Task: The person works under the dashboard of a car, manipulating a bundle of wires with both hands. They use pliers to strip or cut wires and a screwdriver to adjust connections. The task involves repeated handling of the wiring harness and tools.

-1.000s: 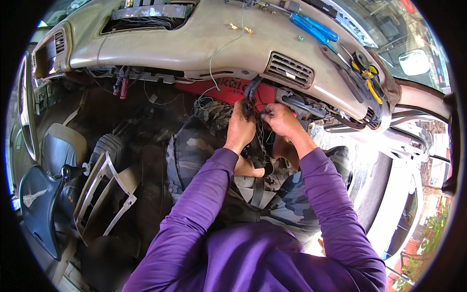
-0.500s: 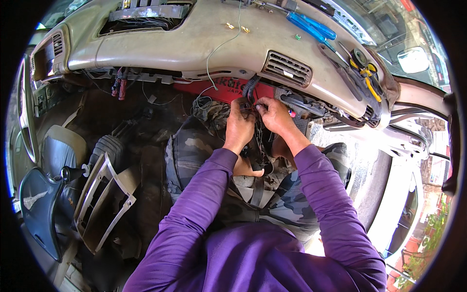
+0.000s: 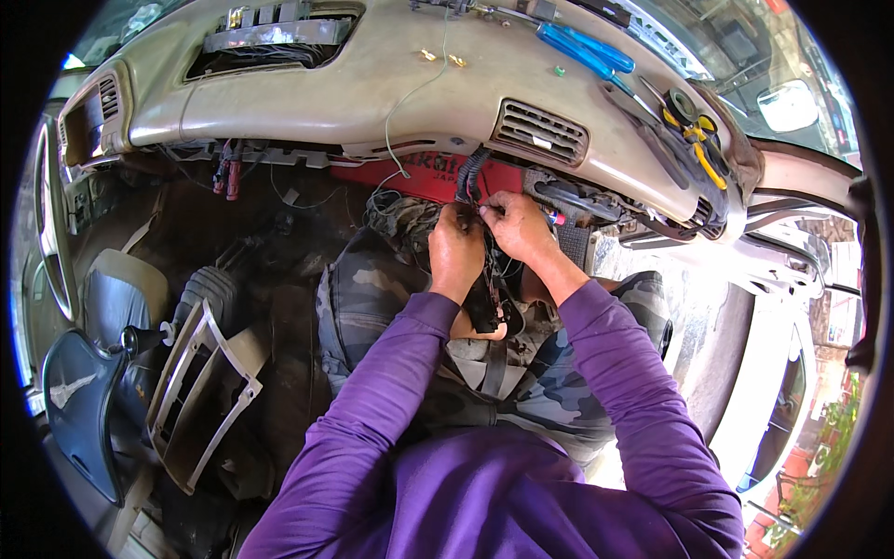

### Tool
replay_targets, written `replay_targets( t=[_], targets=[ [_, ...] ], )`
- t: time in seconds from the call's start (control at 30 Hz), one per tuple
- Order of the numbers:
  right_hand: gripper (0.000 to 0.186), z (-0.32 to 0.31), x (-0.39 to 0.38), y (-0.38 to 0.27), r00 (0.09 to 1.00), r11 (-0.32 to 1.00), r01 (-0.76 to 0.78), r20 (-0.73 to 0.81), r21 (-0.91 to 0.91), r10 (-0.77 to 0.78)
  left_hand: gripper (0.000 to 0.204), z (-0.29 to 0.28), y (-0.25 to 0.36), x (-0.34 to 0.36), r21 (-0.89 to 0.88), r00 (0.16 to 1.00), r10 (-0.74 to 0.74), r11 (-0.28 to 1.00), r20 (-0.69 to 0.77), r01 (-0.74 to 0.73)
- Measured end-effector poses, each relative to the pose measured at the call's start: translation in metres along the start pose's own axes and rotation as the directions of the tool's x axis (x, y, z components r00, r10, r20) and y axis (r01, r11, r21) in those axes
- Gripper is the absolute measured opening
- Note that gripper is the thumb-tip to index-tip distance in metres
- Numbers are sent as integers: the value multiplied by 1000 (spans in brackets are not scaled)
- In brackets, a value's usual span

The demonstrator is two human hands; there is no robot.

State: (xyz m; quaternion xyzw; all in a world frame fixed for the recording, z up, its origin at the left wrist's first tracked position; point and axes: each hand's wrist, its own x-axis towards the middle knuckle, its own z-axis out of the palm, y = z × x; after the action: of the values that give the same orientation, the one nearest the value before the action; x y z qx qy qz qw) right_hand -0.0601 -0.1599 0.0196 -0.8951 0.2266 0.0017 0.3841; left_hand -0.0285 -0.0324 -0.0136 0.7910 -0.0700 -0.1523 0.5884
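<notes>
Gripping a dark wire bundle under a car's beige dashboard, left hand curled round it, right hand pinched narrow. Red sheet hung behind; blue-handled screwdrivers and yellow-handled tool lay on top.

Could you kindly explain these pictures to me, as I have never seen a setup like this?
There is no machine here: a person in a purple long-sleeved top works with a bare left hand and a bare right hand. Every picture comes from one wide fisheye camera worn on the head, looking down, so straight edges bend toward the rim. Along the smooth beige dashboard lie long blue tool handles, a yellow-and-black-handled hand tool, a round black roll and small gold-coloured metal pieces. Both hands' fingers are closed on thin dark wires below a black ribbed conduit; the fingers hide the exact grip.
</notes>
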Motion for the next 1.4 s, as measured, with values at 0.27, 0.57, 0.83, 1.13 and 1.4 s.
replay_targets(
  t=[0.27, 0.57, 0.83, 1.13, 1.4],
  targets=[
    [27, -6, 2, 4, 998, 998, 52, 20, 28, -53, 22, -2, 3, 0, -29, 998, 52, 998, -31, -53],
    [27, -7, 3, -2, 999, 998, 43, 32, 46, -44, 28, 1, -5, 1, -33, 999, 30, 999, -29, -31],
    [23, -3, 4, -1, 995, 996, 91, 34, 24, -92, 26, 2, -12, 4, 23, 990, 130, 991, -47, -129],
    [22, 2, 5, -1, 997, 996, 82, -8, -21, -82, 21, 1, 2, -2, -73, 989, -6, 997, -145, -4],
    [22, -1, 4, -3, 994, 994, 105, 39, -37, -103, 27, 1, -9, 0, 72, 988, 126, 990, -88, -120]
  ],
)
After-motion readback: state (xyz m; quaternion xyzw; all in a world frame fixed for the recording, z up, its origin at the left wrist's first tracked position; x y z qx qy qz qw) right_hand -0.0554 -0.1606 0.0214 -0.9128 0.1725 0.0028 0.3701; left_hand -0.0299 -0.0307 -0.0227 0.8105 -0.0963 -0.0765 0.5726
